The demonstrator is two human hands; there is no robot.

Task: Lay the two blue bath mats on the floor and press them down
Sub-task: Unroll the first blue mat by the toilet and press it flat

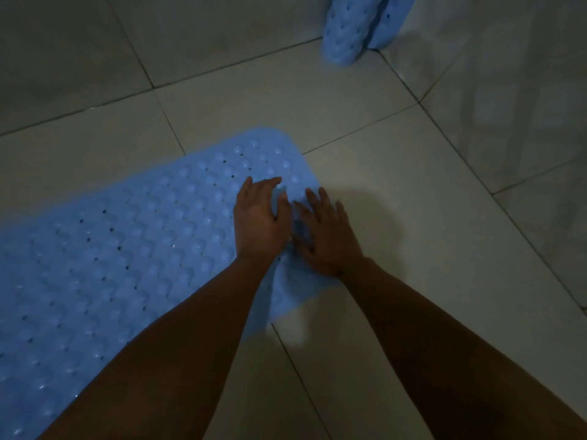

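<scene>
A light blue bath mat [133, 249] with bumps and small holes lies flat on the tiled floor, running from the lower left to the middle. My left hand [259, 220] and my right hand [327, 236] lie side by side, palms down, fingers straight, pressing on the mat's right end. A second blue mat [352, 27], loosely rolled, stands upright against the wall at the top.
Pale floor tiles [397, 185] with dark grout lines surround the mat. A tiled wall [508, 74] rises at the right and meets the floor in the far corner beside the rolled mat. The light is dim.
</scene>
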